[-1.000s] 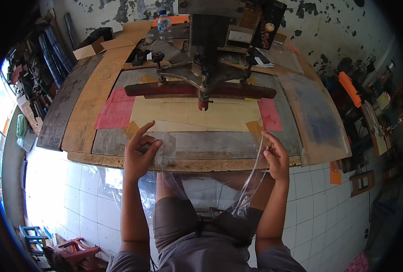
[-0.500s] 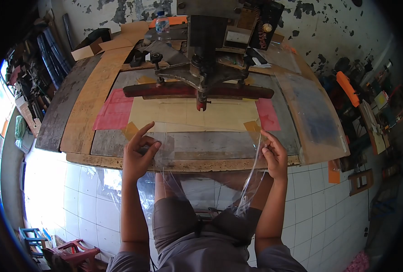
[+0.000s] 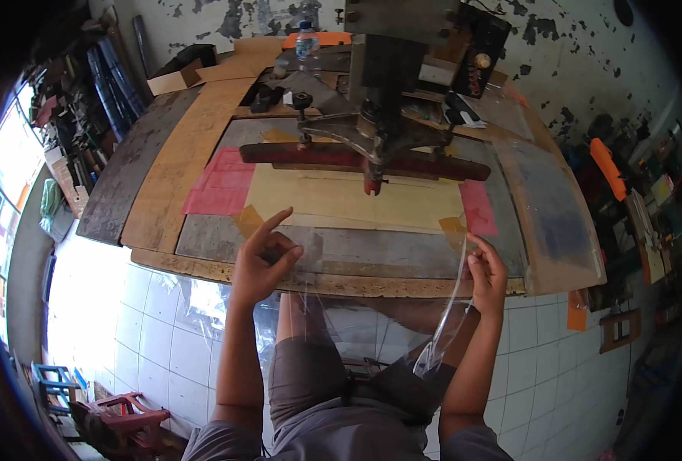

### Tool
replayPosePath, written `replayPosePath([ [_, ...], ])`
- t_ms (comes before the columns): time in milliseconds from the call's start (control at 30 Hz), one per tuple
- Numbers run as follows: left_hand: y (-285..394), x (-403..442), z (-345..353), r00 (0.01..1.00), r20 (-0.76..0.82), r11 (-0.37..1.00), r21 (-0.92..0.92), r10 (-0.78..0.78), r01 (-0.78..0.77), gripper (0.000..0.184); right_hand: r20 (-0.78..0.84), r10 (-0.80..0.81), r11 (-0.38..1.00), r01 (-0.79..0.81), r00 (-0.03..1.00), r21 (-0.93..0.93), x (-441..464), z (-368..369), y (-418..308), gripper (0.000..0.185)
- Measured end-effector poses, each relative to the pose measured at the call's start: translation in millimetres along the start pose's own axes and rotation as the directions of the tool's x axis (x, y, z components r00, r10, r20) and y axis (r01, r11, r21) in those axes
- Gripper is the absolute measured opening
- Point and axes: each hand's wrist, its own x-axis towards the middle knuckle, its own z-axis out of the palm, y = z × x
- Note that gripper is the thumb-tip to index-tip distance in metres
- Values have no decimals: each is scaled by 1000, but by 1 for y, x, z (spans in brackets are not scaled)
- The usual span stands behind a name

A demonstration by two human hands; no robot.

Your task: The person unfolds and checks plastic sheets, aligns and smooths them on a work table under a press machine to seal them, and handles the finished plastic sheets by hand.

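A clear plastic sheet hangs over the front edge of the worktable, above my lap. My left hand is at its left side, index finger stretched out and thumb apart from it; whether it touches the film cannot be made out. My right hand pinches the sheet's right edge between thumb and fingers. Beyond both hands a pale yellow sheet lies on the grey plate, with pink pieces at its ends. Above it sits the red bar of a press.
The press column rises at the back centre. A water bottle and cardboard are at the back left. A clear-covered panel lies on the right. Red and blue stools stand on the floor at lower left.
The view has shifted, so the table and press appear farther right. Both hands keep nearly the same pose, and the right one still holds the film.
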Motion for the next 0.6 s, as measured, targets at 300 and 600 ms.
replayPosePath([
  [300, 1, 0, -2, 999, 16, 1000, -1, -31, 31, 69, -22, -34, 995, 32, 999, -90, 2, 1, 4, 33],
  [600, -1, 0, -3, 999, 35, 999, -23, -26, 27, 73, -33, -10, 997, 7, 999, -80, 2, 2, 5, 33],
])
